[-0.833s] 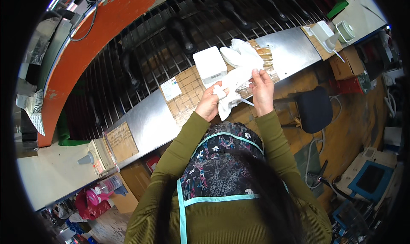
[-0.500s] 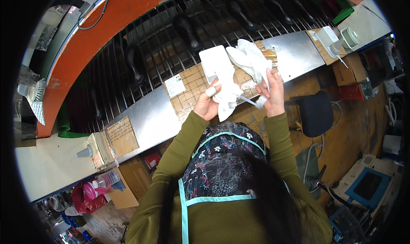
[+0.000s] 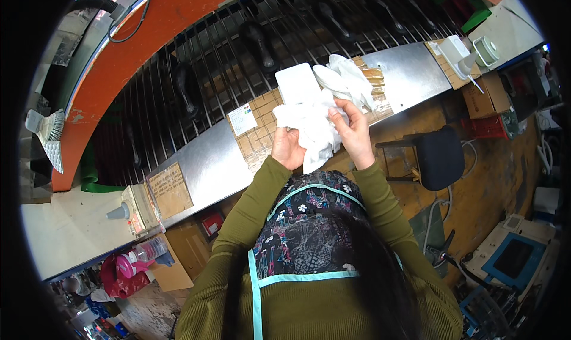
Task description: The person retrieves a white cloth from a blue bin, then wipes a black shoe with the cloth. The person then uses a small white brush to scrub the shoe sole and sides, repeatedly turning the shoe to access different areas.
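Note:
A crumpled white cloth piece point(image 3: 318, 135) hangs between my two hands, over the near edge of the work ledge. My left hand point(image 3: 288, 148) is closed on its left side, with the fingertips hidden behind the material. From the right, my right hand point(image 3: 355, 132) pinches its upper edge between thumb and fingers. Just beyond the cloth lies a white rounded rectangular container point(image 3: 297, 83). Right of that container rests a pile of folded white pieces point(image 3: 346, 81) on taped cardboard point(image 3: 262, 135). Whether my right hand also holds a thin tool cannot be seen.
Behind the metal ledge point(image 3: 205, 176) runs a rack of rods point(image 3: 226, 72) bearing several black foot-shaped forms point(image 3: 259, 46). A grey cone point(image 3: 119, 211) stands at the left, a white container point(image 3: 455, 54) at the right. A dark chair point(image 3: 440, 159) stands right of me.
My right hand has moved left and now pinches the cloth. The thin white stick with a fluffy end it held is out of sight. The cloth has been turned and spread wider.

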`<state>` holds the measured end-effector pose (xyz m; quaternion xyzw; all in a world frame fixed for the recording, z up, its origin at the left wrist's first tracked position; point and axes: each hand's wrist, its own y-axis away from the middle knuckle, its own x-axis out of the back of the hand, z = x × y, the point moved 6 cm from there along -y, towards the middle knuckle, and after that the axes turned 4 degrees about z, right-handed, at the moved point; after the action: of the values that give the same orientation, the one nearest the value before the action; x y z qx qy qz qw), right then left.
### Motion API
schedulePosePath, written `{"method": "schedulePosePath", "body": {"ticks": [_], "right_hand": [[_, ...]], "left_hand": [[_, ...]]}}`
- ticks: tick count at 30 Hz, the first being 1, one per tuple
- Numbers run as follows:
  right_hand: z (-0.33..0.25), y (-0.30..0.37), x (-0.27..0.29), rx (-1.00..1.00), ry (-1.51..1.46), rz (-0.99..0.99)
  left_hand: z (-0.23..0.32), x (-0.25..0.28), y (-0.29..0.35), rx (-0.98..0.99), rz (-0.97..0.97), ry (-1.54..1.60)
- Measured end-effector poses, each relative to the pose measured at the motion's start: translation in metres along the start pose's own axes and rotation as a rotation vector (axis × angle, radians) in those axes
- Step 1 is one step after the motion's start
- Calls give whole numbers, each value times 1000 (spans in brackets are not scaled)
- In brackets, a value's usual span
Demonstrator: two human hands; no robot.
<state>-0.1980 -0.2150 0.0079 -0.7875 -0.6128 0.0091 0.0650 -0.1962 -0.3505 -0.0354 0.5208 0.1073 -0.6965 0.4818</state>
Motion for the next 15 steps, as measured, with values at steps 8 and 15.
{"method": "schedulePosePath", "body": {"ticks": [8, 15], "right_hand": [[-8, 17, -15, 96, 169, -66], [23, 0, -16, 2, 79, -111]], "left_hand": [[6, -3, 0, -40, -56, -33], [8, -1, 8, -36, -42, -207]]}}
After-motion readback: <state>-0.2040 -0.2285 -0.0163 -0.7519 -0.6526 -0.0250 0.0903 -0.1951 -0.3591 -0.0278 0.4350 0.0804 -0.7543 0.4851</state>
